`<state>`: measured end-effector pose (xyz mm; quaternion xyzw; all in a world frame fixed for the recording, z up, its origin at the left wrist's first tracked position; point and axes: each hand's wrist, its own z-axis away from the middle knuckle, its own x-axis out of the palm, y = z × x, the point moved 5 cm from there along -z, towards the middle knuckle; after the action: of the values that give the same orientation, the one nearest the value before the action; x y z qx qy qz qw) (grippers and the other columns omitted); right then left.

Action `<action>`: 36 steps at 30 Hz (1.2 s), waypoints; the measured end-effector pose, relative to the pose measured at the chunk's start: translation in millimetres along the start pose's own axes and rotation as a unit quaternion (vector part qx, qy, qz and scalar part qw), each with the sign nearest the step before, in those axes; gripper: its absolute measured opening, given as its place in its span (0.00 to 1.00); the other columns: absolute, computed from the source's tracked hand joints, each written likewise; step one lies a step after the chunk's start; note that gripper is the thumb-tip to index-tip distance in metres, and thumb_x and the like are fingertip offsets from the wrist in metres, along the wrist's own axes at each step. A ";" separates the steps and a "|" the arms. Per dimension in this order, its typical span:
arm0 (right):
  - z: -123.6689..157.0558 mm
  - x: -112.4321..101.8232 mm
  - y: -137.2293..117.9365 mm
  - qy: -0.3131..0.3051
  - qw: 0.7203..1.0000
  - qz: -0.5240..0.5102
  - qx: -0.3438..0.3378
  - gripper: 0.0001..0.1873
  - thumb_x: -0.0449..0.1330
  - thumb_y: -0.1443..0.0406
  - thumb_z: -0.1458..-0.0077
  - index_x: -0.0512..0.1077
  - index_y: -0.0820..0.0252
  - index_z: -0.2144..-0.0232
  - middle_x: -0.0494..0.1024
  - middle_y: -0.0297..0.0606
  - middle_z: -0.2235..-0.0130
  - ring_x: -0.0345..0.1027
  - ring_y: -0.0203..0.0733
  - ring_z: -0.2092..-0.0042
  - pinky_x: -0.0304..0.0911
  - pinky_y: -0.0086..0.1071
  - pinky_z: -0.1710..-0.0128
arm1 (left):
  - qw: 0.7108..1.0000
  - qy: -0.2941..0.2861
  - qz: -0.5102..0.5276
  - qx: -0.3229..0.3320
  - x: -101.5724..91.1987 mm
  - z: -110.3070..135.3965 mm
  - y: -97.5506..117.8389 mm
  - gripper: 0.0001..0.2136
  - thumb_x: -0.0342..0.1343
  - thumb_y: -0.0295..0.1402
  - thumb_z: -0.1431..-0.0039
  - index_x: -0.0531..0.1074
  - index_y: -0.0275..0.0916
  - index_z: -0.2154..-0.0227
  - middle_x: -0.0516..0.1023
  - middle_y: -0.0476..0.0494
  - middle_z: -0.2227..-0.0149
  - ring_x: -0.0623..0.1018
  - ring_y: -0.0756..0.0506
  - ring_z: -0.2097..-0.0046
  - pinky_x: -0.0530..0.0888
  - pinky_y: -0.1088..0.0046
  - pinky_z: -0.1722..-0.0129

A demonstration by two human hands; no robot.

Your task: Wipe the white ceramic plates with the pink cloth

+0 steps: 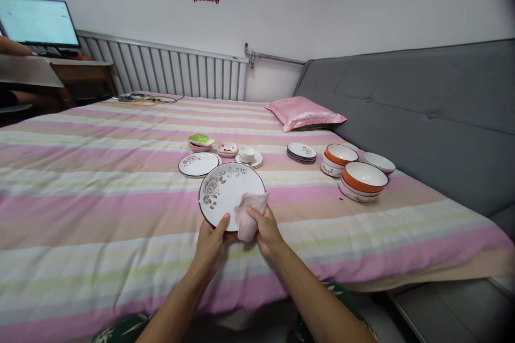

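The left hand is clamped on the near edge of a round white plate, its thumb lying over the dark rim. The plate reaches up and away from that hand, tilted, its grey flower pattern ahead of the thumb and out to its left. The right hand is closed around a pale pink cloth, the thumb on top; the cloth lies against the plate's near right part, between the two hands.

Just beyond the plate, ahead of the left hand, a flowered plate rests on the bed, with a green dish behind it. Farther ahead of the hands sit a pink dish and a small stack of white bowls. Ahead and to the right of the right hand is a stack of small plates; farther right of that hand, well apart from it, stand orange-and-white bowls. A pink pillow lies far beyond the right hand.
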<state>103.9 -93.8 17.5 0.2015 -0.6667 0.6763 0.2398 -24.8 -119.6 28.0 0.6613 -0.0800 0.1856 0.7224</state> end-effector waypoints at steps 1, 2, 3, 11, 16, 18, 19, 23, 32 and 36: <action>0.0 -1.2 -0.1 0.010 1.000 0.008 -0.010 0.22 0.64 0.65 0.58 0.68 0.59 0.58 0.78 0.36 0.61 0.72 0.42 0.59 0.65 0.34 0.56 | 1.000 -0.003 -0.001 -0.004 1.2 0.3 -0.5 0.20 0.63 0.35 0.54 0.69 0.36 0.56 0.78 0.40 0.59 0.78 0.44 0.65 0.76 0.72 0.73; -0.1 -2.1 -0.8 0.018 1.000 0.016 -0.019 0.22 0.64 0.65 0.58 0.68 0.60 0.58 0.78 0.37 0.61 0.72 0.43 0.60 0.66 0.35 0.56 | 1.000 -0.006 0.000 -0.009 2.3 0.5 -0.9 0.20 0.63 0.35 0.54 0.69 0.36 0.57 0.78 0.40 0.60 0.78 0.44 0.65 0.76 0.71 0.72; -0.2 -2.9 -2.1 0.024 0.999 0.022 -0.026 0.22 0.65 0.64 0.58 0.68 0.60 0.58 0.78 0.37 0.62 0.73 0.43 0.60 0.66 0.35 0.57 | 1.000 -0.009 0.001 -0.014 3.6 0.5 -1.0 0.20 0.63 0.35 0.54 0.69 0.36 0.57 0.78 0.40 0.60 0.78 0.43 0.65 0.76 0.71 0.72; -6.0 -9.9 -21.0 0.038 0.994 0.065 -0.077 0.23 0.66 0.61 0.57 0.68 0.60 0.58 0.78 0.38 0.60 0.73 0.42 0.60 0.67 0.36 0.58 | 0.996 -0.073 -0.044 -0.032 4.3 -0.2 4.6 0.24 0.62 0.36 0.52 0.65 0.36 0.51 0.75 0.36 0.53 0.77 0.40 0.58 0.77 0.64 0.65; -8.7 -15.4 -36.2 0.016 0.989 0.117 -0.090 0.24 0.66 0.61 0.58 0.67 0.61 0.57 0.77 0.40 0.59 0.71 0.42 0.59 0.67 0.36 0.57 | 0.987 -0.122 -0.097 -0.035 1.8 1.5 12.2 0.25 0.61 0.40 0.53 0.66 0.32 0.53 0.75 0.32 0.54 0.76 0.36 0.56 0.77 0.60 0.64; -9.2 -16.6 -42.0 -0.003 0.986 0.139 -0.095 0.25 0.66 0.60 0.57 0.67 0.61 0.57 0.76 0.40 0.58 0.71 0.43 0.58 0.66 0.36 0.57 | 0.983 -0.137 -0.115 -0.047 -0.1 1.8 16.0 0.26 0.61 0.40 0.53 0.66 0.31 0.53 0.75 0.31 0.54 0.76 0.35 0.56 0.76 0.61 0.64; -9.5 -17.3 -44.4 -0.011 0.984 0.151 -0.096 0.25 0.66 0.60 0.57 0.67 0.61 0.56 0.76 0.40 0.58 0.71 0.42 0.58 0.66 0.36 0.57 | 0.980 -0.146 -0.123 -0.052 -1.4 1.9 18.2 0.27 0.61 0.40 0.53 0.65 0.31 0.52 0.75 0.32 0.54 0.76 0.35 0.56 0.76 0.61 0.64; -11.0 -19.6 -50.0 -0.047 0.977 0.191 -0.080 0.24 0.67 0.60 0.58 0.67 0.60 0.57 0.76 0.39 0.60 0.71 0.41 0.60 0.66 0.35 0.58 | 0.962 -0.193 -0.175 -0.081 -8.9 3.4 27.0 0.27 0.61 0.39 0.52 0.64 0.34 0.50 0.75 0.34 0.55 0.76 0.37 0.57 0.75 0.65 0.64; 2.4 -12.3 -47.8 -0.203 0.944 0.257 0.045 0.24 0.68 0.61 0.59 0.69 0.59 0.59 0.76 0.38 0.61 0.70 0.40 0.62 0.66 0.35 0.60 | 0.908 -0.266 -0.253 -0.202 -31.1 11.7 32.4 0.30 0.61 0.32 0.55 0.61 0.36 0.47 0.78 0.43 0.63 0.76 0.42 0.63 0.72 0.72 0.73; 13.9 -5.6 -41.2 -0.278 0.919 0.253 0.116 0.25 0.69 0.62 0.61 0.70 0.59 0.58 0.77 0.38 0.61 0.71 0.41 0.62 0.65 0.36 0.60 | 0.885 -0.317 -0.240 -0.240 -32.9 15.6 26.0 0.28 0.60 0.27 0.57 0.64 0.36 0.49 0.79 0.43 0.64 0.77 0.41 0.62 0.72 0.70 0.67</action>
<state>132.2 -108.1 47.8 0.2324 -0.6521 0.7038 -0.1593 -62.7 -138.8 41.9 0.4902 -0.1858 -0.2381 0.8176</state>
